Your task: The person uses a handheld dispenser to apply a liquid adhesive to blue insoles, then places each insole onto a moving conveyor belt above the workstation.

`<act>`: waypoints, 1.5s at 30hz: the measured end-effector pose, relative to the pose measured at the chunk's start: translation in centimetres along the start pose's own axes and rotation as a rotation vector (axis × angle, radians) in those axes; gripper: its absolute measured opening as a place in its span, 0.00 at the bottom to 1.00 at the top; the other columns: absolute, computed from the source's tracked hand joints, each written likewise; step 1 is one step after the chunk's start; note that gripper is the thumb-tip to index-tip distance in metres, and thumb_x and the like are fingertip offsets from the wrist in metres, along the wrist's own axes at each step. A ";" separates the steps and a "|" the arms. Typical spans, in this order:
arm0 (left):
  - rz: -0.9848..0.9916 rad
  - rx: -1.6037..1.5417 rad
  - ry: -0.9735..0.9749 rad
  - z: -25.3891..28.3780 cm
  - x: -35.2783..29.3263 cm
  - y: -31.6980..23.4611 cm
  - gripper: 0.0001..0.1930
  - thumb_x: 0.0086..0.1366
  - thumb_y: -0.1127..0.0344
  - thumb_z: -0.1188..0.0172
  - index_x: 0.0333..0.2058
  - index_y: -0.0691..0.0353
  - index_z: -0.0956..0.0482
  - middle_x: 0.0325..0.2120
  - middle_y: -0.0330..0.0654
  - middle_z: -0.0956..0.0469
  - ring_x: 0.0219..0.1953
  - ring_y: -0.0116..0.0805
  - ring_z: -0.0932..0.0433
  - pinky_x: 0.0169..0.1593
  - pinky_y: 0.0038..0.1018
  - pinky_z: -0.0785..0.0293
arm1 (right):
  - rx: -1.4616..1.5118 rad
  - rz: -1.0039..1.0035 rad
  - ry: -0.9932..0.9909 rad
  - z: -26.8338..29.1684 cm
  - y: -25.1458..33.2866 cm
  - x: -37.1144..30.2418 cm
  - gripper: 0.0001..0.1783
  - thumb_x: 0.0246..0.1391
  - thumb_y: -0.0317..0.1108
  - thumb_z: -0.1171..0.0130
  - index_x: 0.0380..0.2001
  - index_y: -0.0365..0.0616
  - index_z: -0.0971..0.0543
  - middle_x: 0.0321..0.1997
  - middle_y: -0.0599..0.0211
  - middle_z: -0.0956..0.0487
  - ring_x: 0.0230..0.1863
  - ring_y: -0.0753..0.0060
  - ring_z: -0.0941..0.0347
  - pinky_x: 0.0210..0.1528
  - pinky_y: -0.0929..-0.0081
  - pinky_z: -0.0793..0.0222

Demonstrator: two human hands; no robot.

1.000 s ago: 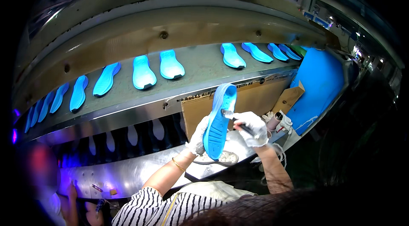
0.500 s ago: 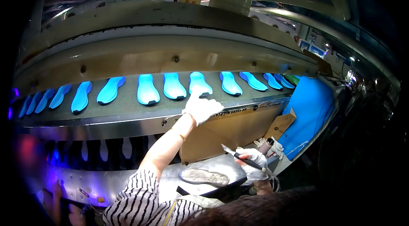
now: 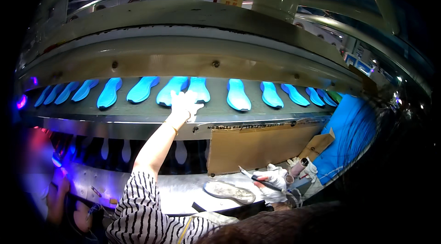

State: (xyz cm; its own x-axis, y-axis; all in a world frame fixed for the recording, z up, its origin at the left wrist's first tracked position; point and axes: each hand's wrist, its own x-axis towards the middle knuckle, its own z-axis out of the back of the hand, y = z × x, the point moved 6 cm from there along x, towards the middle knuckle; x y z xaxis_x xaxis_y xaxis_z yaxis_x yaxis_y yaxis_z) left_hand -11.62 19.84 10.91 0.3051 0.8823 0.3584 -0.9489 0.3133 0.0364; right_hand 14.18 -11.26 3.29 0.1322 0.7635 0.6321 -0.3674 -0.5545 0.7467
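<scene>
Reaching over the belt [image 3: 218, 98] with the left hand [image 3: 184, 106], white glove on. Its fingers spread across the front ends of two blue soles, left one [image 3: 166, 93] and right one [image 3: 200, 88], which sit side by side. Cannot tell if the fingers grip either or just rest there.

Right hand [image 3: 276, 176], also gloved, is low over the counter [image 3: 183, 193], fingers closed round a slim dark-handled tool [image 3: 255, 178]. Tool tip is clear of every sole.

Progress, my read: no sole is being worked with the tool right now; this looks like a handling step at the belt. Roughly a dozen soles lie in a row there, none lifted off. Cannot tell which are done and which are left: no mark separates them at this size.

Counter carries a grey sole-shaped piece [image 3: 229, 192], lying flat, not touched by either hand. Reel [image 3: 299, 166] sits just beyond the right hand; cardboard sheet [image 3: 262, 147] leans below the belt edge.
</scene>
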 end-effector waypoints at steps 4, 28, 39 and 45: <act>0.106 0.081 -0.105 0.8 -1.6 3.1 0.20 0.57 0.42 0.47 0.40 0.46 0.21 0.40 0.35 0.24 0.45 0.35 0.30 0.59 0.52 0.51 | 0.016 -0.214 -0.067 0.3 -1.9 -1.1 0.13 0.35 0.15 0.32 0.26 0.40 0.22 0.33 0.61 0.20 0.37 0.72 0.23 0.43 0.73 0.26; 0.670 -2.770 0.568 -1.8 -21.4 -7.7 0.36 0.60 0.33 0.56 0.42 0.67 0.26 0.34 0.48 0.22 0.36 0.44 0.23 0.43 0.33 0.24 | -0.004 -0.241 0.023 -8.3 -2.0 5.0 0.11 0.37 0.21 0.33 0.25 0.40 0.26 0.26 0.66 0.22 0.27 0.77 0.26 0.31 0.79 0.29; 0.468 -2.781 0.569 -6.4 -22.3 -12.3 0.36 0.60 0.32 0.57 0.41 0.66 0.26 0.32 0.44 0.23 0.34 0.36 0.23 0.41 0.28 0.24 | 0.091 -0.268 -0.079 -8.7 1.4 6.0 0.11 0.40 0.22 0.36 0.26 0.40 0.28 0.25 0.65 0.22 0.26 0.77 0.25 0.30 0.80 0.29; 0.297 -2.782 0.665 -5.5 -22.1 -13.8 0.39 0.60 0.31 0.59 0.47 0.66 0.30 0.35 0.44 0.22 0.33 0.34 0.23 0.40 0.26 0.24 | 0.277 -0.215 -0.002 -9.7 1.6 2.7 0.10 0.46 0.19 0.41 0.31 0.38 0.31 0.29 0.60 0.22 0.28 0.76 0.24 0.33 0.79 0.26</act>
State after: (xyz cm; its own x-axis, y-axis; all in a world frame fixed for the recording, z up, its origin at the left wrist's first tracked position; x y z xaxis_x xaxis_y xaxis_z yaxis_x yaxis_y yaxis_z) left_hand -4.84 -2.01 -2.67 0.6786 0.7322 0.0584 0.6902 -0.6085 -0.3916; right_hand 5.03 -6.85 4.16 0.1815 0.8721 0.4544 -0.0672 -0.4500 0.8905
